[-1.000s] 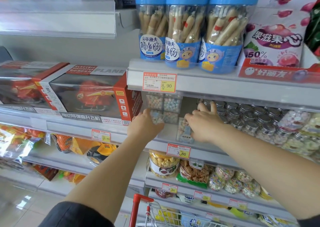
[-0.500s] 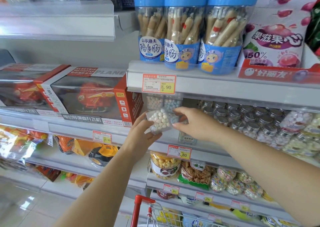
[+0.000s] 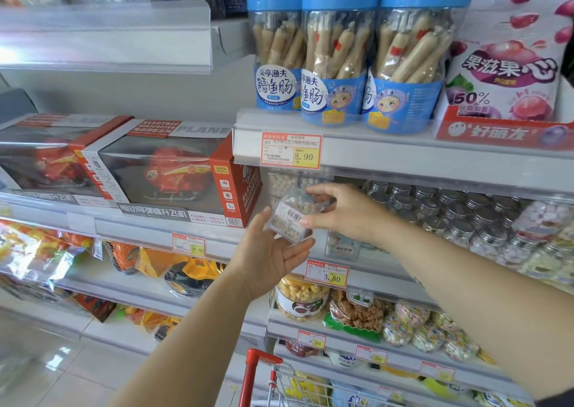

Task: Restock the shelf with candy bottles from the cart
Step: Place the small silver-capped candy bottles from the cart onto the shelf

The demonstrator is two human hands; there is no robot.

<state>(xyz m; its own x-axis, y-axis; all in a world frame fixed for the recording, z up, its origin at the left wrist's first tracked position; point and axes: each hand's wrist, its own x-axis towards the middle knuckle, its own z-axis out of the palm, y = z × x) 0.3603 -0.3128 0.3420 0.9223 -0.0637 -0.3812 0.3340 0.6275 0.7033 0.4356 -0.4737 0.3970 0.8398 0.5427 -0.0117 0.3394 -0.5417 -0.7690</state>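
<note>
A clear square candy bottle (image 3: 290, 218) full of small pale balls is tilted in the air in front of the middle shelf (image 3: 357, 271), its barcode label facing me. My right hand (image 3: 344, 212) pinches it from the right side. My left hand (image 3: 270, 254) lies palm up under it, fingers straight and touching its bottom. More of the same square candy bottles (image 3: 284, 183) are stacked at the back of the shelf. One labelled bottle (image 3: 341, 245) stands at the shelf front. The red cart (image 3: 264, 378) shows at the bottom edge.
Round candy jars with silver lids (image 3: 459, 211) fill the shelf to the right. Blue-lidded sausage jars (image 3: 338, 59) stand on the shelf above. Red toy helicopter boxes (image 3: 167, 173) sit close on the left. Snack jars and bags (image 3: 357, 310) fill the lower shelf.
Both hands reached into the shelf, then drew a candy bottle out toward me. It has turned so its barcode label faces up, and my left hand has slid beneath it.
</note>
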